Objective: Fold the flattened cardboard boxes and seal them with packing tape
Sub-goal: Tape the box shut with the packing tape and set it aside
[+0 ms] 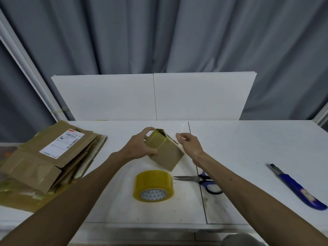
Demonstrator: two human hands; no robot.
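While the left hand (142,145) grips the small cardboard box (166,151), fingers curled over its far top corner and thumb on the near face, I record the box as tilted above the middle of the worktop (248,148). Whether its lower corner touches the surface I cannot tell. The tilt turns the open top end towards the right hand (189,143), which I judge is the reason for the hold: one hand steadies the box, the other works the flaps.

The right hand sits just beside the box's upper right edge, its fingers loosely curled and thumb close to forefinger. The picture is blurred there. I cannot tell whether it pinches a flap, a tape end or nothing.

The top flaps appear partly folded in, with a dark gap showing; I judge the closing seam is not yet sealed.

The roll of packing tape (153,185) lies on its side just in front of the box, with scissors (204,181) beside it to the right, both within easy reach for the sealing step. A blue utility knife (298,189) lies well apart at the right. The stack of flattened boxes (44,157) waits at the left edge, clear of the working area.
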